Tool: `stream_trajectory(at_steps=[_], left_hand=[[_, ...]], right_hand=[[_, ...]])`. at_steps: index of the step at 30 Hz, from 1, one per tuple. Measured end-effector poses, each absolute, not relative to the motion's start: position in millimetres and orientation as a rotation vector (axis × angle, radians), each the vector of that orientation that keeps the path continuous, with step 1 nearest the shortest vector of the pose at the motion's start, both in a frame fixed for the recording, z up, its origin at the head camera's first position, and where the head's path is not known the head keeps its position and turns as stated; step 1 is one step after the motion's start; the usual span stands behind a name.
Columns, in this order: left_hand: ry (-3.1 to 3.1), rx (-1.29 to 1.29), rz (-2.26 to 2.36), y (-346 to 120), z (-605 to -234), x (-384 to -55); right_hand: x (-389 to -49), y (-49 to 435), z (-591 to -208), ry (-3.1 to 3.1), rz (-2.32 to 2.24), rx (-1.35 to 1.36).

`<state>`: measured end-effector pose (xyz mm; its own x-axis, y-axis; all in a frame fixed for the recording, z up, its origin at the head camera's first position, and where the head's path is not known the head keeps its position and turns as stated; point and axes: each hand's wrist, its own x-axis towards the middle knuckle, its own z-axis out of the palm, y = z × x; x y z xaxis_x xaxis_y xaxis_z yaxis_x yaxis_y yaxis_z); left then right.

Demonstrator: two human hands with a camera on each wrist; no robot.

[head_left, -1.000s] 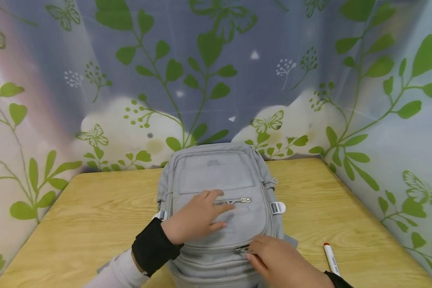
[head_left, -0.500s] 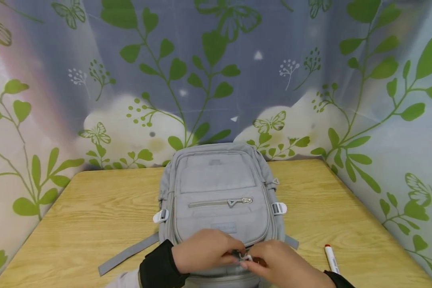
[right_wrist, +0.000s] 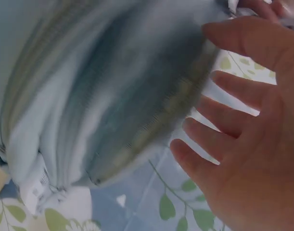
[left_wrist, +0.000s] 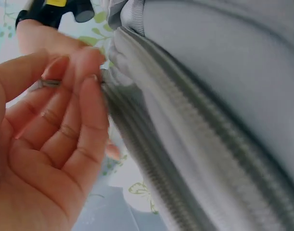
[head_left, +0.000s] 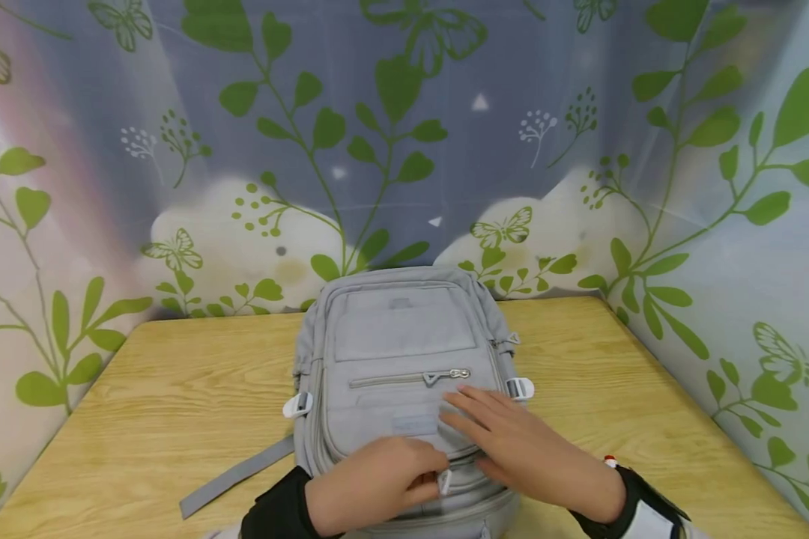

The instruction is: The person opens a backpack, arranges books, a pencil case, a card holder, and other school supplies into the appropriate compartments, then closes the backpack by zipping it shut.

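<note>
A grey backpack (head_left: 404,326) lies on the table with its front pocket facing up. At its lower front, my left hand (head_left: 376,483) pinches a light zipper pull (head_left: 444,480) between thumb and forefinger. The left wrist view shows the zipper teeth (left_wrist: 142,149) running along the bag beside that hand. My right hand (head_left: 522,442) is at the bag's lower right, fingers spread and extended, holding nothing. In the right wrist view its fingers (right_wrist: 226,142) stand straight beside the bag's zipper edge. Part of the lower zipper is hidden behind the hands.
A grey strap (head_left: 236,475) trails onto the wooden table (head_left: 195,389) at left. White side buckles (head_left: 299,405) sit on the bag's edges. A marker's red cap (head_left: 610,460) shows behind my right wrist. Patterned cloth (head_left: 404,135) hangs behind the table.
My left hand came down from the front pocket to the lower zipper pull, where both hands met. My right hand then let go and rose, its fingers spreading out.
</note>
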<state>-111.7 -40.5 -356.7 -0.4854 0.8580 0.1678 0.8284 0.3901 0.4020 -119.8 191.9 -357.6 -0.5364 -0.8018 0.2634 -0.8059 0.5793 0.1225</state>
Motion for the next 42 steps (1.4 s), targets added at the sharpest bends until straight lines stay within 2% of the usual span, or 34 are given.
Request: stream_trajectory(at_steps=[12,19,24,34,42], left_hand=[[2.379,1.283,0.861,-57.6,-364.8,-106.9],[2.374,1.010,1.006,-68.6,-368.6,-103.9],[2.360,0.946,1.063,-92.3,-363.4,-101.9],[2.696,0.807,0.939,-148.8,-361.5,-102.3],[3.194,0.498,0.579,-163.8,-364.9,-112.8]], right_hand=[[-124.3,176.6,-377.0,-2.387,-0.275,1.317],[-125.8,174.9,-385.3,-2.118,-0.246,1.304],[-128.1,177.6,-383.3,-2.098,-0.154,1.325],[-130.1,181.9,-378.6,-2.096,0.015,1.328],[-131.3,182.5,-379.4,-2.050,0.100,1.343]])
